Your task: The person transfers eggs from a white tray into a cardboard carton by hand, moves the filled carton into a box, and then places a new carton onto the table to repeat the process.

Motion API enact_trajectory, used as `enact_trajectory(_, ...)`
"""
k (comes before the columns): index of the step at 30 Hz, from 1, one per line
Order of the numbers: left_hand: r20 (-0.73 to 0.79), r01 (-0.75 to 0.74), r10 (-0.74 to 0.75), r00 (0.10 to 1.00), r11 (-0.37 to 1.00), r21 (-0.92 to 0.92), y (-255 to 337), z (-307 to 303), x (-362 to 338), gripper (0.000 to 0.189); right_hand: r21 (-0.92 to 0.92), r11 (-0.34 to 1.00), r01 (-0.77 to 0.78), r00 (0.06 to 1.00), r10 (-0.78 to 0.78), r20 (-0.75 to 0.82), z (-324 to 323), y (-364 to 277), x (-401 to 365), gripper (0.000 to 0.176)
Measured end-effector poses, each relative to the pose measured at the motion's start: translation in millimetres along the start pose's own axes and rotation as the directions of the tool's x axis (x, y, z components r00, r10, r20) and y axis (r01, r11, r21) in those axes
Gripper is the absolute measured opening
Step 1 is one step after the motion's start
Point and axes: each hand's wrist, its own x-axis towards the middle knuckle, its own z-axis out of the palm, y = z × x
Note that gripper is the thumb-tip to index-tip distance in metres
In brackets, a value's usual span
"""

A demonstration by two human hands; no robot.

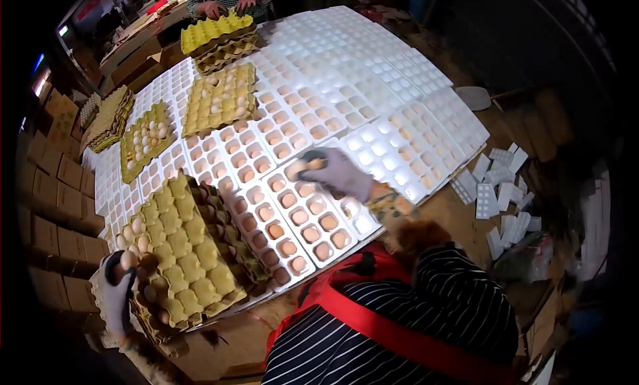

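My left hand (118, 285), gloved with bare fingertips dark at the ends, holds an egg (128, 260) at the left edge of a yellowish pulp egg tray (193, 272). That tray lies on a stack and has eggs along its left side, its other cups bare. My right hand (329, 172), in a grey glove and slightly blurred, has its fingers round an egg (296, 169) above the white foam trays (303, 258). Brown eggs sit in many of the foam cups below and beside it. Some cups under my right wrist hold no egg.
Pulp trays with eggs (219, 98) lie on the foam trays, and stacked pulp trays (110, 118) stand at the left. A person's hands (229, 4) are behind a yellow tray stack (216, 35). Foam pieces (499, 185) lie at right; cardboard boxes (56, 198) line the left.
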Motion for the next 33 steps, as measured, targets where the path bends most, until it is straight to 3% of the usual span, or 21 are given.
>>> enact_trajectory(1,-0.077,-0.054,0.047,0.996,0.994,-0.093,13,-1,-13,0.046,-0.006,0.999,0.038,0.983,-0.039,-0.178,-39,44,2,0.050)
enact_trajectory(2,-0.161,-0.110,0.081,0.984,0.978,-0.180,30,6,-25,0.048,-0.198,0.980,-0.034,0.931,-0.041,-0.363,-79,81,7,0.053)
enact_trajectory(3,-0.195,-0.156,0.098,0.976,0.939,-0.307,74,30,-37,0.052,-0.349,0.929,-0.127,0.896,-0.044,-0.442,-111,89,8,0.053)
enact_trajectory(4,-0.230,-0.198,0.106,0.967,0.884,-0.423,131,62,-51,0.057,-0.480,0.848,-0.225,0.858,-0.061,-0.510,-134,97,10,0.054)
enact_trajectory(6,-0.123,-0.190,0.145,0.982,0.794,-0.578,225,157,-42,0.061,-0.560,0.797,-0.227,0.881,-0.077,-0.467,-166,122,36,0.053)
enact_trajectory(8,0.122,-0.269,0.326,0.938,0.901,-0.341,289,241,4,0.045,-0.629,0.750,-0.206,0.907,-0.095,-0.410,-186,147,61,0.052)
enact_trajectory(10,0.184,-0.149,0.232,0.955,0.914,-0.376,311,340,48,0.041,-0.688,0.718,-0.106,0.944,-0.145,-0.296,-195,168,76,0.052)
enact_trajectory(12,0.127,-0.204,0.221,0.967,0.970,-0.134,308,426,98,0.042,-0.667,0.745,-0.007,0.934,-0.234,-0.271,-207,185,90,0.049)
enact_trajectory(14,0.256,-0.023,0.020,0.966,1.000,0.010,294,488,140,0.049,-0.653,0.752,0.091,0.933,-0.294,-0.208,-212,171,94,0.048)
enact_trajectory(16,0.220,-0.034,0.005,0.975,0.991,0.132,301,493,148,0.049,-0.625,0.771,0.125,0.945,-0.284,-0.160,-212,156,106,0.049)
enact_trajectory(18,0.108,0.130,-0.136,0.985,0.990,0.058,289,491,146,0.050,-0.673,0.734,0.097,0.968,-0.226,-0.107,-210,155,130,0.051)
enact_trajectory(20,0.093,0.145,-0.153,0.984,0.985,0.094,268,495,139,0.049,-0.694,0.708,0.132,0.961,-0.263,-0.085,-212,169,146,0.053)
enact_trajectory(22,0.279,-0.118,0.003,0.960,0.910,0.397,270,494,136,0.049,-0.607,0.766,0.212,0.927,-0.353,-0.123,-210,172,147,0.049)
enact_trajectory(23,0.365,-0.077,-0.073,0.928,0.922,0.381,270,493,141,0.048,-0.603,0.766,0.223,0.928,-0.355,-0.108,-205,174,146,0.049)
enact_trajectory(24,0.376,-0.013,-0.104,0.921,0.956,0.294,270,489,146,0.050,-0.394,0.873,0.287,0.921,-0.364,-0.136,-198,173,139,0.047)
enact_trajectory(25,0.318,0.002,-0.060,0.946,0.984,0.180,262,489,148,0.051,-0.166,0.926,0.338,0.917,-0.364,-0.165,-193,168,131,0.046)
enact_trajectory(26,0.247,0.009,-0.024,0.969,0.998,0.062,255,490,147,0.051,-0.359,0.850,0.387,0.889,-0.447,-0.101,-189,161,123,0.044)
enact_trajectory(29,-0.129,0.043,-0.075,0.989,0.971,-0.235,273,507,124,0.043,-0.234,0.784,0.575,0.783,-0.610,-0.123,-157,173,128,0.042)
enact_trajectory(30,-0.258,0.024,-0.114,0.959,0.944,-0.328,279,520,115,0.041,-0.332,0.712,0.618,0.727,-0.679,-0.101,-145,193,142,0.042)
enact_trajectory(32,-0.396,-0.175,0.075,0.915,0.960,-0.221,282,543,107,0.040,-0.418,0.639,0.645,0.726,-0.684,0.074,-148,182,140,0.044)
enact_trajectory(33,-0.326,-0.207,0.170,0.930,0.975,-0.081,283,544,104,0.042,-0.469,0.624,0.625,0.742,-0.662,0.108,-147,183,140,0.045)
